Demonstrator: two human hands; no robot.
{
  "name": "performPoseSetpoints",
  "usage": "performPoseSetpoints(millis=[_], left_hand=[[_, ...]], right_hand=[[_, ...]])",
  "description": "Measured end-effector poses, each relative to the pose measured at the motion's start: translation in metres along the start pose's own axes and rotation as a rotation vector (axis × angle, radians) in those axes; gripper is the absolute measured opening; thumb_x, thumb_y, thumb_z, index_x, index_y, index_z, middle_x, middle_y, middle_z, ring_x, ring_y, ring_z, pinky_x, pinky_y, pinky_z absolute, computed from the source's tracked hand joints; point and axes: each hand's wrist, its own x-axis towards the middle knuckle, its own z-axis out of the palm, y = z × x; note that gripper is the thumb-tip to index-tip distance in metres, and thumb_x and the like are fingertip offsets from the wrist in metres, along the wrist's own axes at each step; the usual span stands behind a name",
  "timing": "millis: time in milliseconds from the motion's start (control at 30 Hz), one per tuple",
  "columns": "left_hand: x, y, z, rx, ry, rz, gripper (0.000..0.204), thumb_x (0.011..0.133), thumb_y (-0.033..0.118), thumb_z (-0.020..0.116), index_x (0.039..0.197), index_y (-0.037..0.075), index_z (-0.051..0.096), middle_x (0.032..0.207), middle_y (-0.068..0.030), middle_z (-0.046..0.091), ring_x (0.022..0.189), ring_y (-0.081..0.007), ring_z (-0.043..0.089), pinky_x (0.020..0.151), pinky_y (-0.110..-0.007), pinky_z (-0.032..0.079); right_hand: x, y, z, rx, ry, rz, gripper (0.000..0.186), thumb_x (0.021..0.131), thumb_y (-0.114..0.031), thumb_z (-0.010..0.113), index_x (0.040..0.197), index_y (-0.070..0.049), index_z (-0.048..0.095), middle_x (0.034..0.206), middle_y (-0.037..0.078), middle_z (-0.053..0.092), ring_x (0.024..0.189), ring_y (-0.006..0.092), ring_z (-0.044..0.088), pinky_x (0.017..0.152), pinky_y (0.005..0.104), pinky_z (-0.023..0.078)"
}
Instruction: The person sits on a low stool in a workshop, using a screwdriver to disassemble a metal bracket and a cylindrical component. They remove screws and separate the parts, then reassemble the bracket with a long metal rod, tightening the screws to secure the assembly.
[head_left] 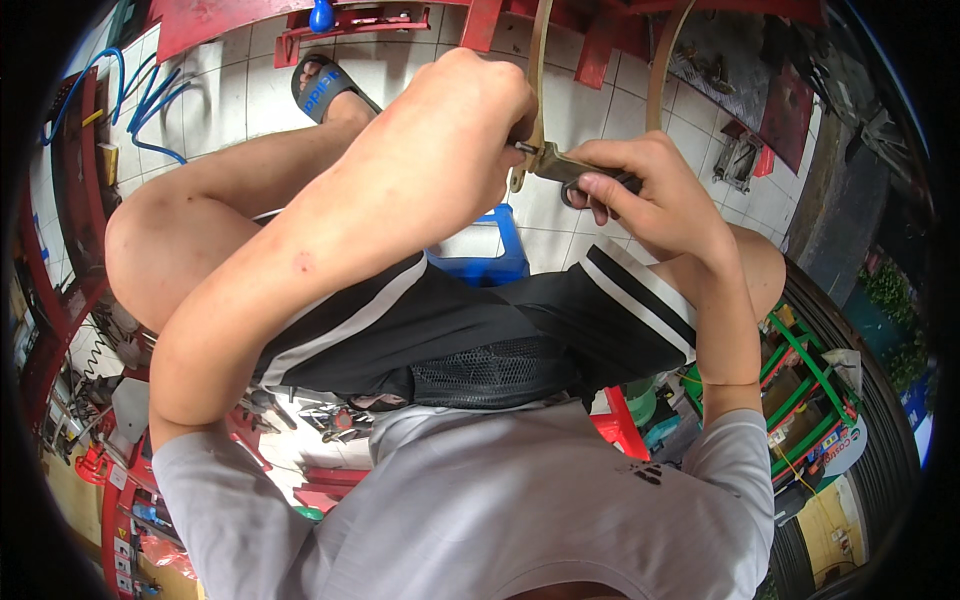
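My left hand (480,120) is closed, knuckles up, on a thin dark rod-like piece (524,147) whose tip meets a metal bracket; the rest of that piece is hidden in my fingers. The dull brass-coloured bracket (560,165) joins the lower end of a long curved metal bar (538,70). Against the bracket's right side, my right hand (655,185) is closed, thumb and fingers pinching it. Under these fingers shows a black rounded part (625,183), partly covered. A second curved bar (660,75) rises behind my right hand.
Red metal framework (215,22) spans the far side, with a blue-handled tool (321,16) on it. Beneath my hands stands a blue plastic stool (515,250) on white tiles. Blue hose (150,115) coils at far left. A green rack (800,375) is at my right.
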Motion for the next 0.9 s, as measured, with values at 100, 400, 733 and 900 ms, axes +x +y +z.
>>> performPoseSetpoints(millis=[100, 400, 733, 900], left_hand=[[0.001, -0.001, 0.005, 0.037, -0.012, -0.025, 0.013, 0.076, -0.004, 0.071, 0.087, -0.009, 0.070, 0.074, -0.0234, 0.069, 0.070, -0.0333, 0.071, 0.068, -0.036, 0.057], [0.003, -0.004, 0.005, 0.052, 0.068, -0.083, 0.013, 0.072, -0.001, 0.076, 0.083, -0.006, 0.071, 0.072, -0.0183, 0.070, 0.068, -0.0266, 0.073, 0.067, -0.032, 0.057], [0.005, -0.009, 0.004, -0.012, 0.024, 0.039, 0.010, 0.074, -0.001, 0.075, 0.081, -0.005, 0.072, 0.069, -0.0180, 0.069, 0.063, -0.0258, 0.071, 0.065, -0.032, 0.055], [0.003, -0.008, 0.007, -0.053, 0.035, 0.021, 0.008, 0.075, -0.003, 0.073, 0.082, -0.005, 0.070, 0.067, -0.0173, 0.068, 0.065, -0.0256, 0.070, 0.066, -0.033, 0.054]], right_hand=[[0.000, -0.003, -0.001, -0.010, -0.002, -0.018, 0.020, 0.089, -0.006, 0.057, 0.102, 0.003, 0.069, 0.069, 0.010, 0.066, 0.055, 0.0177, 0.063, 0.054, 0.0304, 0.048], [0.001, -0.002, 0.001, -0.019, 0.016, -0.030, 0.018, 0.087, -0.005, 0.057, 0.097, 0.003, 0.069, 0.067, 0.010, 0.066, 0.053, 0.0185, 0.063, 0.052, 0.0302, 0.048], [0.001, 0.000, 0.002, -0.060, 0.047, -0.087, 0.017, 0.086, -0.003, 0.059, 0.098, 0.002, 0.070, 0.069, 0.013, 0.068, 0.056, 0.0237, 0.065, 0.055, 0.0320, 0.050], [0.001, 0.000, 0.002, -0.082, 0.041, -0.106, 0.016, 0.088, -0.002, 0.060, 0.100, 0.003, 0.070, 0.068, 0.013, 0.066, 0.056, 0.0213, 0.064, 0.055, 0.0314, 0.049]])
